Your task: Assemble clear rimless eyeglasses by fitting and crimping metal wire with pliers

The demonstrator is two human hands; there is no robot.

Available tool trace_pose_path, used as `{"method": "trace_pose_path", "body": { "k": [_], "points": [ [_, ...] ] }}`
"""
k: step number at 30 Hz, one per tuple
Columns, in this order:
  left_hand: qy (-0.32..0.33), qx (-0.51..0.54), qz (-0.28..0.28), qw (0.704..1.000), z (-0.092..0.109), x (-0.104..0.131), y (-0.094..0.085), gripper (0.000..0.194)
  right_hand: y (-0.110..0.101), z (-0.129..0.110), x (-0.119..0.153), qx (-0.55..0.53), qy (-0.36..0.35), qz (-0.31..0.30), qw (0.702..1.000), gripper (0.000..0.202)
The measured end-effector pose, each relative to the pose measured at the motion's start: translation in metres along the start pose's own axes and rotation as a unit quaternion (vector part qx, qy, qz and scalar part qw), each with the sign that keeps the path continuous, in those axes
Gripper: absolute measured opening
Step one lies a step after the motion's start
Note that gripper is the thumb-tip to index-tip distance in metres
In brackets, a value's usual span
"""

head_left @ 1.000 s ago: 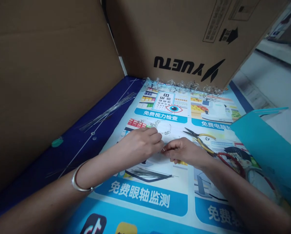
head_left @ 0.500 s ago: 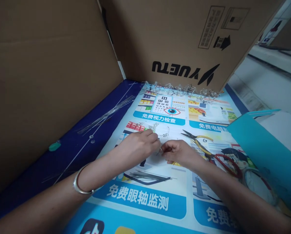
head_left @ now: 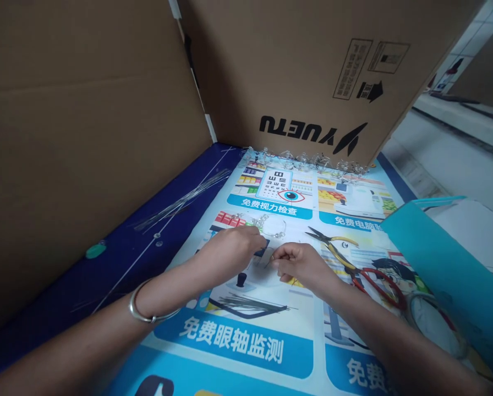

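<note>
My right hand (head_left: 296, 260) pinches a short thin wire (head_left: 269, 260) between thumb and fingertips, above the printed sheet. Just left of it, my left hand (head_left: 239, 248) is closed with its fingers curled down; whatever it holds, if anything, is hidden. Beyond the left knuckles lie several clear beads (head_left: 261, 221), and a curved wire with beads (head_left: 278, 235) rests beside them. A bundle of straight dark wires (head_left: 250, 304) is on the sheet below the hands. To the right of my right hand lie yellow-handled pliers (head_left: 333, 247) and a red-handled tool (head_left: 384, 287).
Cardboard walls (head_left: 312, 66) stand at the left and back. A row of beaded wire pieces (head_left: 308, 161) lines the back wall's foot. More straight wires (head_left: 184, 199) lie on the blue strip at left. A turquoise folder (head_left: 440, 247) and a roll of clear tape (head_left: 434, 324) are at right.
My left hand has drawn slightly left, opening a gap between the two hands. My right hand keeps its pinch on the wire. The camera view has shifted slightly.
</note>
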State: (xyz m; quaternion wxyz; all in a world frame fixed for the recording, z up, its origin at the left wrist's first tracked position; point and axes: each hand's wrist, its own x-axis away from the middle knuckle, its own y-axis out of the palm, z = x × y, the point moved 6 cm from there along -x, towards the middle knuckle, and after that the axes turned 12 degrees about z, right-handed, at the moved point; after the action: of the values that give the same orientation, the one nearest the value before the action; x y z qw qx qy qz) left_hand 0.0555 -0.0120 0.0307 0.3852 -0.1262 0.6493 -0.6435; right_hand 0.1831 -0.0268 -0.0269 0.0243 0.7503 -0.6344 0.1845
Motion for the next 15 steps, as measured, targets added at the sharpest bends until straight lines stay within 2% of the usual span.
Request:
{"method": "trace_pose_path", "body": {
  "k": [4, 8, 11, 15],
  "points": [
    [-0.05, 0.117, -0.002, 0.992, -0.007, -0.004, 0.001, 0.022, 0.0, 0.001, 0.0, -0.013, 0.008, 0.018, 1.0, 0.019],
    [-0.118, 0.229, -0.02, 0.966, -0.016, -0.005, 0.007, 0.019, 0.0, 0.002, 0.0, -0.028, 0.021, 0.045, 0.998, 0.021],
    [-0.201, 0.303, -0.047, 0.93, -0.024, -0.001, 0.018, 0.016, 0.0, 0.003, 0.0, -0.051, 0.022, 0.058, 0.997, 0.022],
    [-0.286, 0.412, -0.053, 0.864, -0.028, 0.004, 0.033, 0.015, -0.002, 0.003, -0.001, -0.095, 0.016, 0.071, 0.993, 0.022]
  ]
}}
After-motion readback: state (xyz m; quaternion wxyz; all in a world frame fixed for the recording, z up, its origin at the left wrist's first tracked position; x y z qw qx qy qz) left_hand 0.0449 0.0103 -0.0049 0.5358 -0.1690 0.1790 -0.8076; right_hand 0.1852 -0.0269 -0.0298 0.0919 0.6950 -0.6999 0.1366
